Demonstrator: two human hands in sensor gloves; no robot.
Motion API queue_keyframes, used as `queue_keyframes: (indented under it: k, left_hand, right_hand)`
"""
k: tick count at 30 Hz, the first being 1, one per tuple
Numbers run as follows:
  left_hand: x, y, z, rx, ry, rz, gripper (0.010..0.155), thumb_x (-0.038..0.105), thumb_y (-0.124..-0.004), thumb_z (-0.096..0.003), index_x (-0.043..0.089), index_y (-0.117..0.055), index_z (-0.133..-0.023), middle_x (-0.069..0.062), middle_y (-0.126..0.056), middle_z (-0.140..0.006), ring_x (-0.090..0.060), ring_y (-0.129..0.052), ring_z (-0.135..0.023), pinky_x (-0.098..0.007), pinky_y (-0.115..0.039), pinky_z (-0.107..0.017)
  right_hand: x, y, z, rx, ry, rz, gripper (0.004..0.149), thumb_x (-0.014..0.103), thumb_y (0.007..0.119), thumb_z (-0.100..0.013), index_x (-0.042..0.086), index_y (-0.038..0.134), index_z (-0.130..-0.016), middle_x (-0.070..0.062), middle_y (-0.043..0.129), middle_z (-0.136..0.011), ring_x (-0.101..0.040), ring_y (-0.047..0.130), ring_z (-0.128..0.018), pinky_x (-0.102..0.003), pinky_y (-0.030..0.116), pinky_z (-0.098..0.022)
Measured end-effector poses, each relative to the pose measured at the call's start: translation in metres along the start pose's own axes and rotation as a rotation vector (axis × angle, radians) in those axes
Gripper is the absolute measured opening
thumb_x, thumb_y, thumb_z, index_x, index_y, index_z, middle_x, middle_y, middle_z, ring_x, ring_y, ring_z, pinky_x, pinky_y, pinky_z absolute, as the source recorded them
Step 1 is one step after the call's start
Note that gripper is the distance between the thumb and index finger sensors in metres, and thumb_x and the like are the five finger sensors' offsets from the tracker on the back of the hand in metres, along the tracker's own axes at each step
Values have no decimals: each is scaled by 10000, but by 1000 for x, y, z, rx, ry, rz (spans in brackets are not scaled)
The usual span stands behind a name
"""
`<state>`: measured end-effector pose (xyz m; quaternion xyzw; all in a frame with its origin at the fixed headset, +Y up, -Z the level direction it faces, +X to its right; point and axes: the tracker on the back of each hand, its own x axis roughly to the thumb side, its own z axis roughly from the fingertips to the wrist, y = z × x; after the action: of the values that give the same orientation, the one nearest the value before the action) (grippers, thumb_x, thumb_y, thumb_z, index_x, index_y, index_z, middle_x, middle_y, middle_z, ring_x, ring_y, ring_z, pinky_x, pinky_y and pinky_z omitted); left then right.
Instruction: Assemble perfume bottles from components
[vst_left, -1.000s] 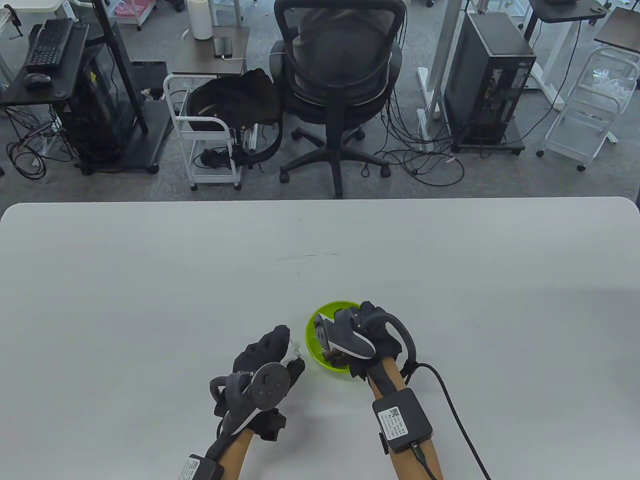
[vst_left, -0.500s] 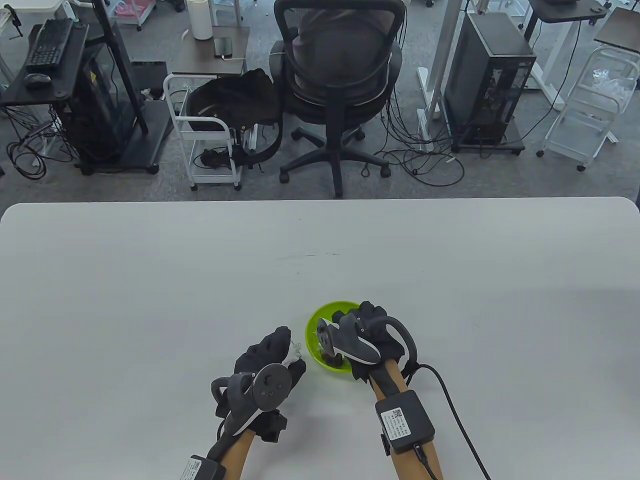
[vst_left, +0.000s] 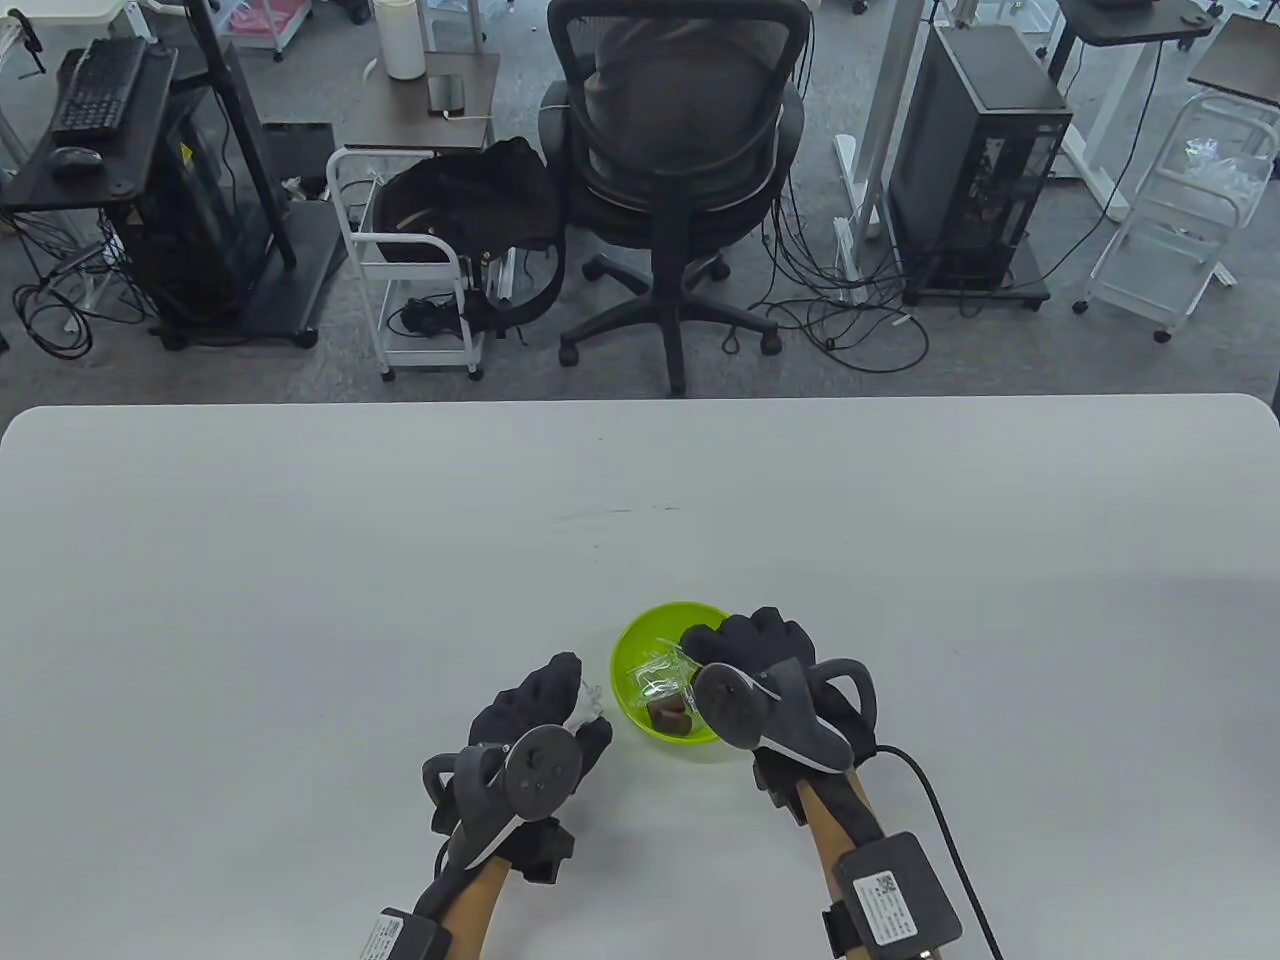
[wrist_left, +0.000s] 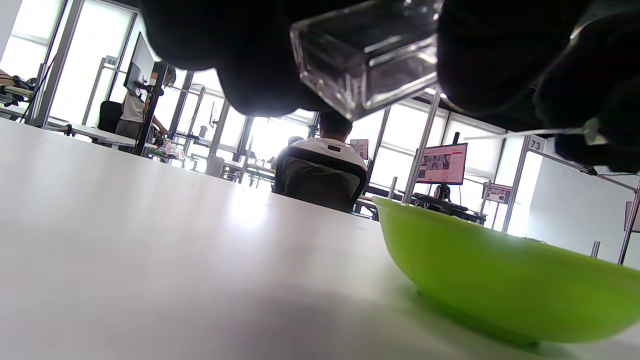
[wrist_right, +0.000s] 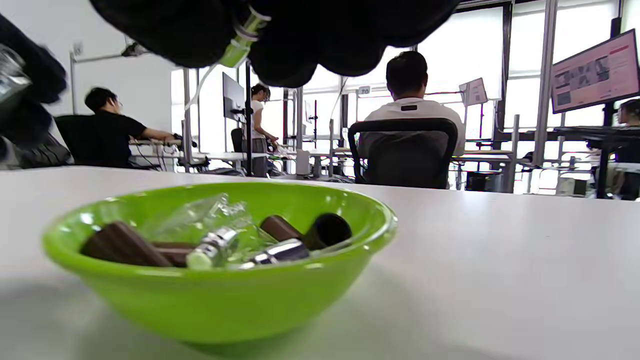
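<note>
My left hand (vst_left: 578, 700) hovers just left of the green bowl (vst_left: 628, 650) and grips a clear square glass bottle (wrist_left: 365, 55) between its fingers. My right hand (vst_left: 745, 640) is above the bowl's right side and pinches a spray pump (wrist_right: 244, 36) by its collar, with the thin dip tube (wrist_right: 196, 97) hanging down to the left. In the bowl lie brown caps (vst_left: 668, 712), silver pumps (wrist_right: 280, 250) and clear plastic wrapping (wrist_right: 200, 215). The bowl also shows in the left wrist view (wrist_left: 500, 290).
The white table (vst_left: 300, 560) stretches far to the left, right and back. An office chair (vst_left: 680, 150) with a seated person, a white cart (vst_left: 420, 270) and computer towers stand beyond the far edge.
My right hand has risen out of the bowl and drawn back to the right, and the bowl's contents now show. My left hand has stayed still.
</note>
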<state>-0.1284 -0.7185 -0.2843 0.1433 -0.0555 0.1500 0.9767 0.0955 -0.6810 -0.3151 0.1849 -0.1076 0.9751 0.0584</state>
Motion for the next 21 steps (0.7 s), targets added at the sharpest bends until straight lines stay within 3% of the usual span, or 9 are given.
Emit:
queue_keyframes:
  k: [6, 21]
  left_hand:
    - [3, -5, 0, -12, -20, -16, 752, 628, -818, -432, 240, -617, -1044, -31, -830, -968, -270, -942, -729, -361, -789, -599]
    - [14, -7, 4, -1, -83, -46, 750, 623, -824, -427, 246, -620, -1042, -31, -829, -971, -272, -939, -736, -363, -787, -602]
  right_hand:
    - [5, -8, 26, -38, -117, -212, 361, 440, 733, -578, 416, 615, -919, -81, 834, -909, -238, 811, -794, -456, 731, -682]
    - [12, 7, 23, 29, -129, -235, 377, 443, 720, -590, 408, 593, -943, -66, 807, -939, -232, 798, -820, -449, 721, -699]
